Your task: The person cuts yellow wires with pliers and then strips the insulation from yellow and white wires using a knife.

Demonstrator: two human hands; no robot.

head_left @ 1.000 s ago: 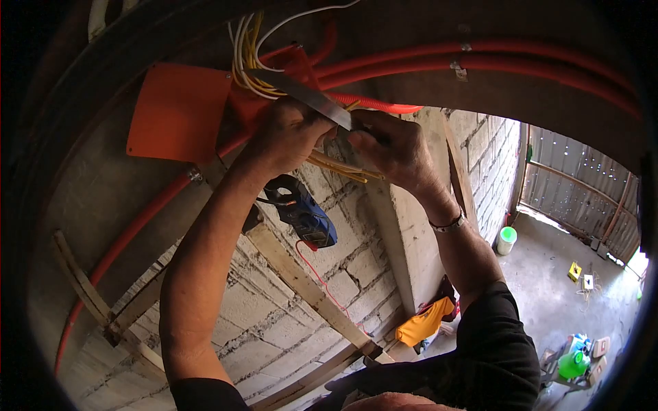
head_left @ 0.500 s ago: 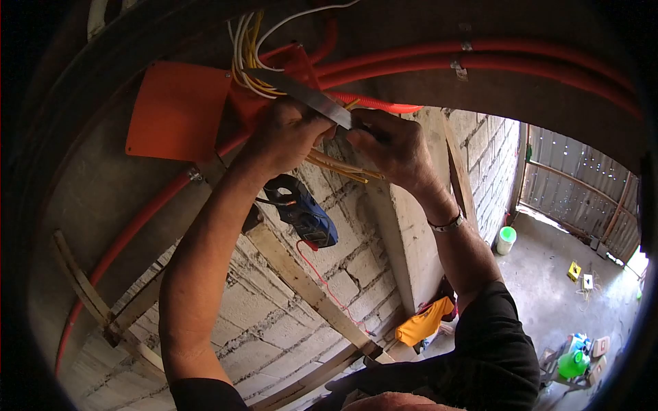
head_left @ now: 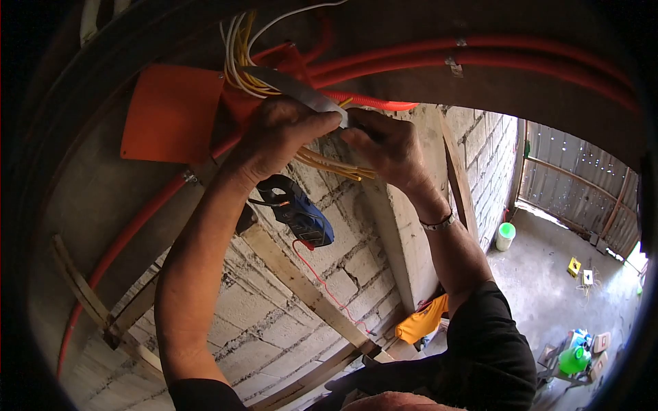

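Note:
My right hand (head_left: 387, 144) is closed round the handle of a knife (head_left: 298, 89), whose wide blade points up and left. My left hand (head_left: 284, 133) is closed just under the blade, its thumb against the metal near the handle; yellow wires (head_left: 336, 166) come out below it. Behind the blade, white and yellow wires (head_left: 240, 58) loop out of an orange junction box (head_left: 240, 106). Its square orange cover (head_left: 171, 113) hangs at the left. The blue clamp meter (head_left: 301, 219) hangs below my left hand.
Red conduits (head_left: 493, 58) run along the ceiling, another (head_left: 130, 233) down the left. A wooden beam (head_left: 301, 284) crosses the block wall (head_left: 253, 322). On the floor stand a white bucket (head_left: 505, 237) and a green container (head_left: 572, 359); a yellow cloth (head_left: 421, 320) hangs nearby.
My left thumb has moved up onto the blade near the handle. Both hands and the knife have shifted slightly left in the view.

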